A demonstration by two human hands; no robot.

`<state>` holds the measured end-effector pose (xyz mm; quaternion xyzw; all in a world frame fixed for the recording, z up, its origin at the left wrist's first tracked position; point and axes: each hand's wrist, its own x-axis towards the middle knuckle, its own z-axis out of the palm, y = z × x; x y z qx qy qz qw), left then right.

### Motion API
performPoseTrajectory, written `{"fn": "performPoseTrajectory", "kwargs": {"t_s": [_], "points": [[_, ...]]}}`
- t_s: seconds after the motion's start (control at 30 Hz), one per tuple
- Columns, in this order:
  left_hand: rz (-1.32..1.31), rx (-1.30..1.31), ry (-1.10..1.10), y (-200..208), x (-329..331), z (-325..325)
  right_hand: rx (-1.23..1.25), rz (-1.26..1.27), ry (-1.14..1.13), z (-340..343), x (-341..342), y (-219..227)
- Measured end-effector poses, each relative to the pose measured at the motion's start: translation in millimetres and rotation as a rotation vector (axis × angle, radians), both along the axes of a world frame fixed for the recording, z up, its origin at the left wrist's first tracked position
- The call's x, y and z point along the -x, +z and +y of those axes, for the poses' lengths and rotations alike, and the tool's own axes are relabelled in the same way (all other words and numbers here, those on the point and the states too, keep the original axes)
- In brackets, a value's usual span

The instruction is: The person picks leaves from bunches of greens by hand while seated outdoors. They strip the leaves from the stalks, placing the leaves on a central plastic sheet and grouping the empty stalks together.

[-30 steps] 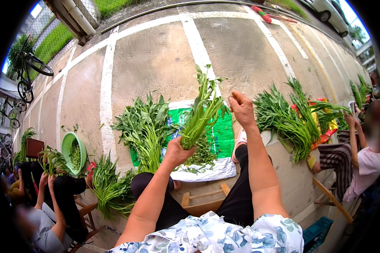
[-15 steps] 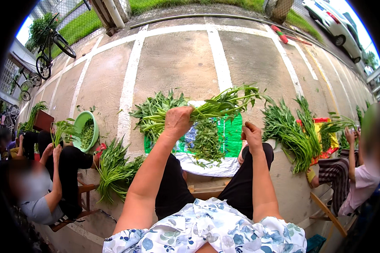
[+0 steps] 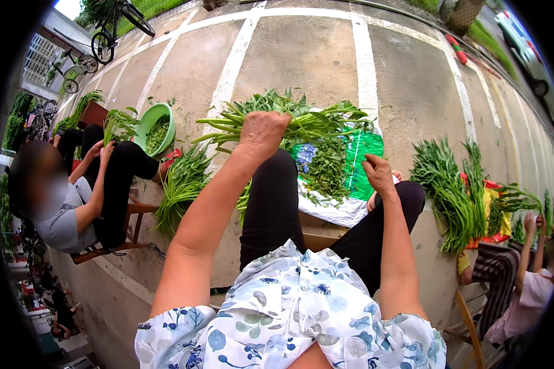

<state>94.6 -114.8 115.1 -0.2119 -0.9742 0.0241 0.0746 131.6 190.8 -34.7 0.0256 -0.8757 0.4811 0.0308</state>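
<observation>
A sack (image 3: 369, 152) lay before the knees, loose leaves (image 3: 328, 169) on it. The bunch of greens (image 3: 317, 130) in the left hand (image 3: 264, 130) stretched from left of the sack to over its far part; the right hand (image 3: 378, 173) was near the right knee (image 3: 409, 197). One heap (image 3: 181, 192) lay left, a basin (image 3: 144, 129) beyond it; another heap (image 3: 446, 197) lay right. Co-workers sat at far left (image 3: 83, 224) and far right (image 3: 520, 307).

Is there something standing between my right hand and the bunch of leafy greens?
Nothing visible does. The right hand is apart from the leafy end of the bunch of leafy greens, which the left hand grips; the gap between them lies over the green-and-white sheet.
</observation>
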Motion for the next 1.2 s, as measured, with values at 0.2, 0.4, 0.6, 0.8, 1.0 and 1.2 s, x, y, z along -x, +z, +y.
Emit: {"fn": "performPoseTrajectory", "kwargs": {"t_s": [0.2,0.4,0.6,0.8,1.0,1.2], "points": [[0.134,-0.011,-0.179,-22.6,-34.7,13.6,0.546,-0.007,-0.093,-40.2,-20.8,55.6],[0.109,-0.052,-0.109,-42.8,-86.7,-13.6,0.493,-0.168,0.224,-81.8,-23.7,100.2],[0.132,-0.025,-0.107,-49.1,-116.2,-39.3,0.520,-0.279,0.240,-103.6,-41.8,93.4],[0.122,-0.028,-0.116,-55.5,-122.9,-41.5,0.446,-0.223,0.251,-109.0,-39.9,73.0],[0.150,-0.048,-0.121,-62.1,-126.3,-40.2,0.430,-0.355,0.208,-97.8,-45.2,55.9],[0.179,-0.038,-0.109,-64.7,-129.5,-43.8,0.604,-0.590,0.138,-114.9,-54.0,67.8]]}}
